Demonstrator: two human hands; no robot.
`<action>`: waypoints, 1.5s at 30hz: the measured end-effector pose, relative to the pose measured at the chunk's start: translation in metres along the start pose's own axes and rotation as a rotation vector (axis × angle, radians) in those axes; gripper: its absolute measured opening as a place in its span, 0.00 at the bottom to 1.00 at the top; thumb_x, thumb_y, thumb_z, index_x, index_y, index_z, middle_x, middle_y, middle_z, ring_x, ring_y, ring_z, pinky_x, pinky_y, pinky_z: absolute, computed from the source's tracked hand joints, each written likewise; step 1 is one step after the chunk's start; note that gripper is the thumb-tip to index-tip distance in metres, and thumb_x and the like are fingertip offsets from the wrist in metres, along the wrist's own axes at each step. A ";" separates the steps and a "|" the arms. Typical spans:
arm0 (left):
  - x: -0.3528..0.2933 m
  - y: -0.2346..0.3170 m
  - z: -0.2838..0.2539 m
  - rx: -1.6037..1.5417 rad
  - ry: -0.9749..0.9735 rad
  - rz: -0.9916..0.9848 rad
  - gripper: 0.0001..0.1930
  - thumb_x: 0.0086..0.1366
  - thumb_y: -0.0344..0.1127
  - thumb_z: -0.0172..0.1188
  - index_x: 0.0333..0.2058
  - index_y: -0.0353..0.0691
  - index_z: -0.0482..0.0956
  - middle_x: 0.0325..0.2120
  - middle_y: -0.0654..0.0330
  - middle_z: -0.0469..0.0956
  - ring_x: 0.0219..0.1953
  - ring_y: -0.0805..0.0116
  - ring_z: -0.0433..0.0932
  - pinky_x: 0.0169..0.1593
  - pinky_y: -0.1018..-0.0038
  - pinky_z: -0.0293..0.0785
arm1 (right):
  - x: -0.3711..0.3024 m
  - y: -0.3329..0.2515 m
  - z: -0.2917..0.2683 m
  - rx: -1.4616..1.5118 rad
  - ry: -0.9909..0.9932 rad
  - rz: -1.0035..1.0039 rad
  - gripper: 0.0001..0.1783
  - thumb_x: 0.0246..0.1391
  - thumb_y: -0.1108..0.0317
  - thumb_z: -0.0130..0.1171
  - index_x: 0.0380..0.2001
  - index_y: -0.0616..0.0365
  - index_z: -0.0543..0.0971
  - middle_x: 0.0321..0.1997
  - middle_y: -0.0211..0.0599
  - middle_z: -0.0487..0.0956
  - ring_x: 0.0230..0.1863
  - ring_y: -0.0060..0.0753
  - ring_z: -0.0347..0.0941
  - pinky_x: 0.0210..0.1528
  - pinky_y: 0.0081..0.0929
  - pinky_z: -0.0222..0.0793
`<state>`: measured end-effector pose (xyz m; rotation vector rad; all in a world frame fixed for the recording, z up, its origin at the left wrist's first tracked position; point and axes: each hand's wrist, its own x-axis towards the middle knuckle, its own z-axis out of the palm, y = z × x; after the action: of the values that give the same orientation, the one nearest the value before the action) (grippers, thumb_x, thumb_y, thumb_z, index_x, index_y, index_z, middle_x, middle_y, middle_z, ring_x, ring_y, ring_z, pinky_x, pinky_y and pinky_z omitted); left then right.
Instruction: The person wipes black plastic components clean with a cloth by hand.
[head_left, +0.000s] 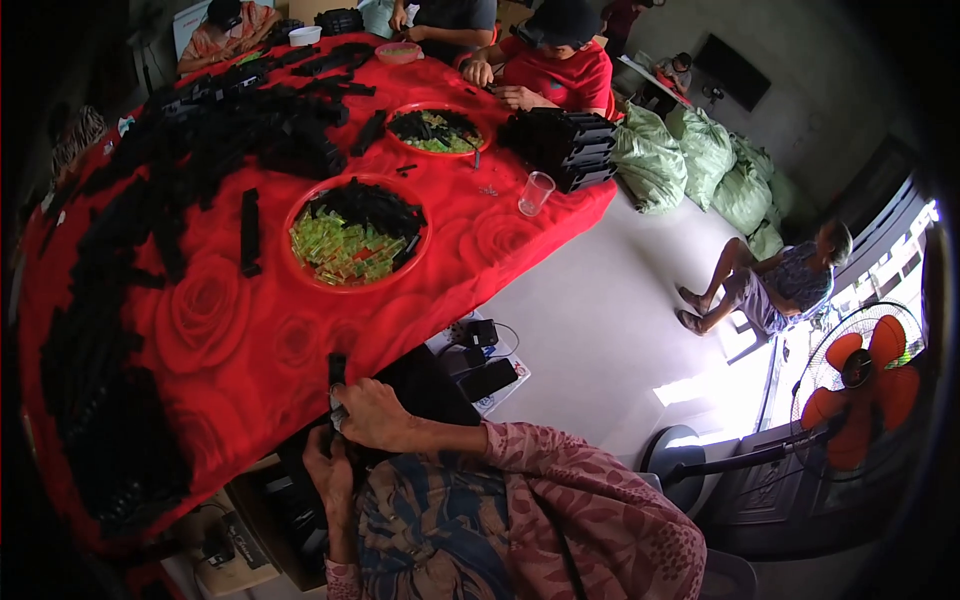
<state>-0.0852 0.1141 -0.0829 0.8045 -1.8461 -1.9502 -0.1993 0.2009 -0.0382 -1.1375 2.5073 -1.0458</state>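
At the table's near edge my two hands are close together. My right hand (pixel 372 414) is closed, and a small black plastic part (pixel 338 368) sticks up from its fingertips. A little greyish piece shows beside those fingers, too small to name. Just below, my left hand (pixel 330 468) is curled with its fingertips near the right hand; what lies inside its grip is hidden. Beyond them on the table stands a round orange-red basket (pixel 287 240) of yellow-green clear pieces (pixel 345 248) and black parts (pixel 372 208).
Heaps of black parts (pixel 110 430) cover the left of the red rose-patterned cloth (pixel 205 310). Farther off are a second basket (pixel 484 130), a clear cup (pixel 536 193) and stacked black trays (pixel 570 150). Co-workers sit at the far side. A fan (pixel 858 370) stands right.
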 end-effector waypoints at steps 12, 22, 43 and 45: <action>-0.002 0.011 0.002 0.040 -0.054 -0.034 0.10 0.65 0.30 0.46 0.38 0.29 0.72 0.32 0.58 0.74 0.34 0.71 0.70 0.39 0.74 0.66 | 0.000 -0.003 -0.005 -0.001 -0.038 -0.002 0.14 0.36 0.75 0.56 0.32 0.67 0.74 0.22 0.56 0.75 0.28 0.60 0.75 0.30 0.48 0.71; 0.006 -0.004 0.002 0.201 0.003 0.095 0.09 0.59 0.28 0.48 0.35 0.28 0.72 0.26 0.55 0.73 0.29 0.70 0.70 0.35 0.71 0.67 | -0.004 -0.004 0.005 0.003 -0.001 0.007 0.14 0.35 0.74 0.56 0.31 0.66 0.74 0.20 0.55 0.75 0.26 0.60 0.74 0.28 0.48 0.70; 0.000 0.002 0.004 0.164 -0.057 0.056 0.17 0.61 0.32 0.50 0.46 0.28 0.72 0.38 0.51 0.76 0.41 0.64 0.74 0.47 0.72 0.68 | -0.005 -0.005 -0.003 -0.019 -0.019 -0.006 0.15 0.36 0.75 0.57 0.32 0.68 0.73 0.21 0.55 0.75 0.25 0.58 0.75 0.26 0.46 0.70; 0.000 0.003 0.003 0.094 -0.065 0.022 0.17 0.60 0.31 0.50 0.46 0.28 0.71 0.38 0.52 0.76 0.41 0.66 0.73 0.47 0.72 0.68 | -0.007 -0.005 -0.002 -0.023 -0.019 -0.017 0.15 0.35 0.75 0.57 0.32 0.69 0.73 0.21 0.56 0.75 0.25 0.58 0.75 0.25 0.46 0.70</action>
<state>-0.0873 0.1162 -0.0804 0.7527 -1.9888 -1.9099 -0.1926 0.2046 -0.0337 -1.1708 2.5058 -1.0089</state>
